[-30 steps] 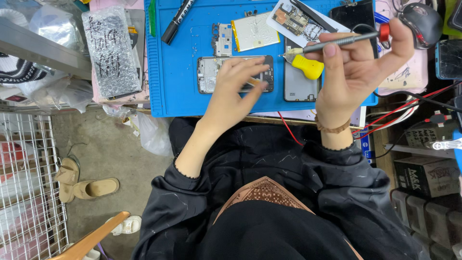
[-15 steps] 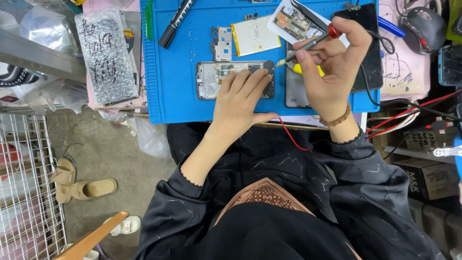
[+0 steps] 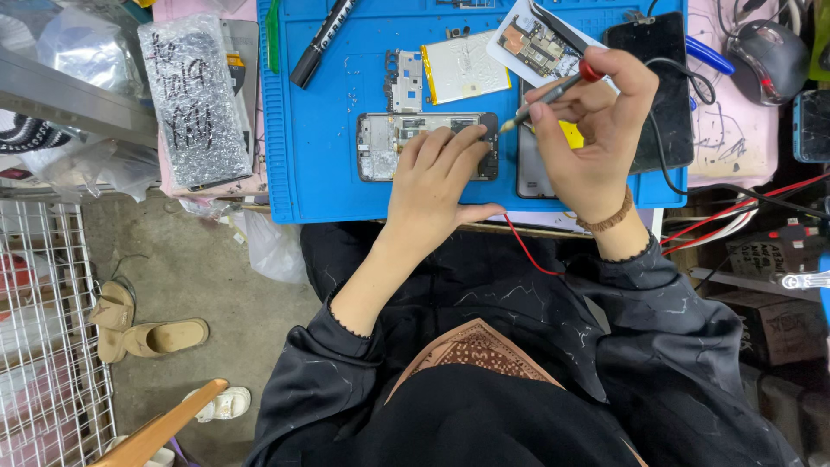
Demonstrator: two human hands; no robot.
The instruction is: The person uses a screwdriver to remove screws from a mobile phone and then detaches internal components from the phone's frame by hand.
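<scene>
Two hands converge on the opened phone: the left hand presses flat across it as the right hand, pinched around a screwdriver, has lowered its tip to the phone's right end.

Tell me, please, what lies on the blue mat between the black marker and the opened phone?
Head view: a small metal shield plate beside a yellow-edged battery, both above the opened phone, right of the black marker.

A bright blue work mat fills the upper middle of the frame, with a pale yellow battery and a black marker on it. At upper right, the screwdriver is grey with a red cap, beside a black phone screen. The sleeves at the bottom are black with thin white crackle lines.
</scene>
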